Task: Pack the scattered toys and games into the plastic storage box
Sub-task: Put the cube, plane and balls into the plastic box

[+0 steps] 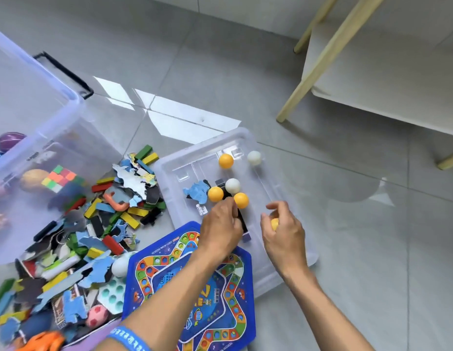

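— Head view: what has the right grip [283, 229] got?
— Its fingers curl round an orange ball [274, 223], over the clear lid [268, 264] on the floor.
— And the left grip [221, 228]?
— Curled, fingertips at the black strip [242, 220]; whether it pinches it, I cannot tell. Just beyond its fingertips lie three balls [232, 185]. Storage box [43, 117] sits far left of both.

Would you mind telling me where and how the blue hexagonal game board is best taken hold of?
Probably by the blue game board's right rim, from the right: that raised edge overhangs the clear lid, so fingers could slip beneath. The left side abuts the puzzle-piece pile, and the left forearm crosses the middle.
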